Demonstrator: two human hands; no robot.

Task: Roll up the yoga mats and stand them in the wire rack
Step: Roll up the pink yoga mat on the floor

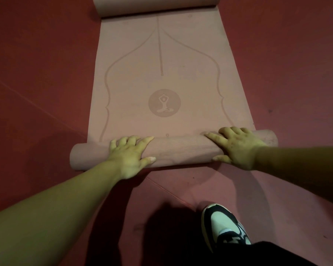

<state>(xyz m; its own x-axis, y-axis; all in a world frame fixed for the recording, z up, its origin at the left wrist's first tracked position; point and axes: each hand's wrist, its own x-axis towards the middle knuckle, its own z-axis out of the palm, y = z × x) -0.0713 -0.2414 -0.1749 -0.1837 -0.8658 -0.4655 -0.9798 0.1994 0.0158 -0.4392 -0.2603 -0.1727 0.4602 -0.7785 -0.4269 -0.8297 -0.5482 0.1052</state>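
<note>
The mat (161,73) is lying on the red floor (37,73), with its near end wound into a roll (181,150). The left hand (130,156) is pressing flat on the roll's left part, fingers spread over the top and thumb on the near face. The right hand (236,148) is pressing likewise near the right end. Neither is clasping anything, and no rack is showing.

If one hand is pushing ahead of the other, the roll is likely going to skew and telescope into a cone. Light pressure is probably going to leave it slack and springing open. The far end (156,6) is curling back on itself and may be bunching when the roll arrives.

The mat is looking like matte pink foam, pliable, with a fine ribbed grain on its outer wrap. Faint curved guide lines and a round emblem (164,105) are showing on its face.
</note>
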